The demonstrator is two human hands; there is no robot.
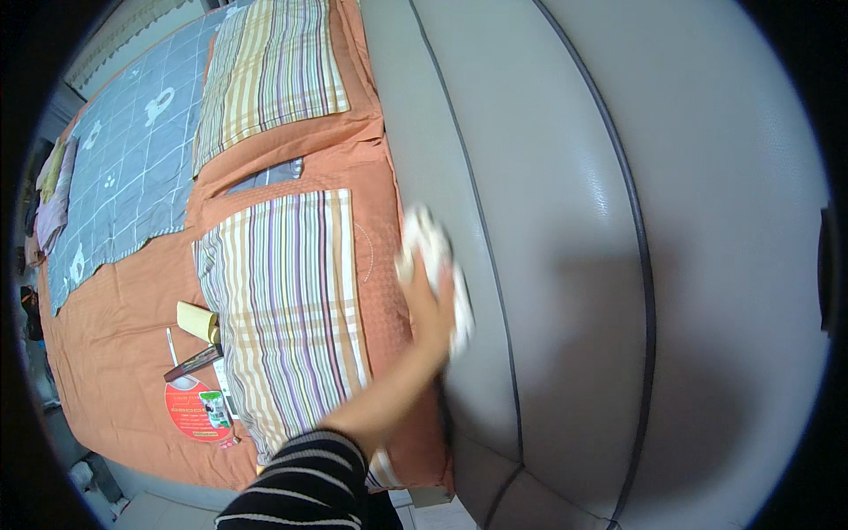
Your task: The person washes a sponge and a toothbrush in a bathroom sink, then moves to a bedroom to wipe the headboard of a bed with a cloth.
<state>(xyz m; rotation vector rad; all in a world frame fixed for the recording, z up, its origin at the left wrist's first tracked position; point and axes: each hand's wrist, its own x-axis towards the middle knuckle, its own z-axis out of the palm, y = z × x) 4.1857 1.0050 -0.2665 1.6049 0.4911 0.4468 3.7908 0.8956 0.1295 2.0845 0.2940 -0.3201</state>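
- I am in a home, and the room around me is a bedroom.
- A wide bed (pixel 115 397) takes up the left of my view, dressed in an orange sheet (pixel 106 318).
- Two pillows (pixel 287 283) in striped, many-coloured covers lie one beyond the other.
- A blue-grey quilt (pixel 132 199) with white lines and pale motifs covers the bed's farther part.
- To my right I see the padded grey headboard (pixel 733 132), with dark piping along its seams.
- Small belongings lie loose beside the nearer pillow: a red round fan (pixel 183 413), a dark slim case (pixel 194 363).
- Soft fabrics (pixel 55 212) are heaped at the far edge.
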